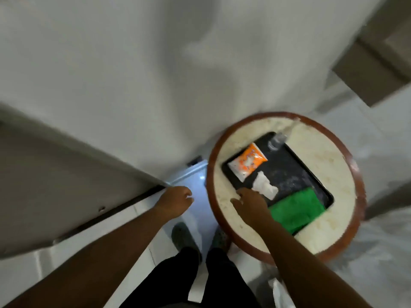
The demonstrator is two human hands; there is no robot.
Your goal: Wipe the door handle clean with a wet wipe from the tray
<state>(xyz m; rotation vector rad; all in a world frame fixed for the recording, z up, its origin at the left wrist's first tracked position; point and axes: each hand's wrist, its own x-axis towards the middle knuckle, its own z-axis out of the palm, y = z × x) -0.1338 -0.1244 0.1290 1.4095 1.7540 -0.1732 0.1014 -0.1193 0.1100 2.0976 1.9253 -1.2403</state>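
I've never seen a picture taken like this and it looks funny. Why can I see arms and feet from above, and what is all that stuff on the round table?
The camera sits on a person's head and looks down, so you see their own arms, legs and shoes from above. There is only this one picture.

The left hand hangs loosely curled beside the table, holding nothing. The right hand reaches onto a black tray on a round table with a reddish rim.

On the tray lie an orange and white packet, a crumpled white wipe and a green cloth. At the far corner something clear lies, too blurry to name.

The right hand's fingers touch the wipe's edge, but the blur hides whether they have gripped it. The grey panel on the left looks like a door. Its handle is not in view.
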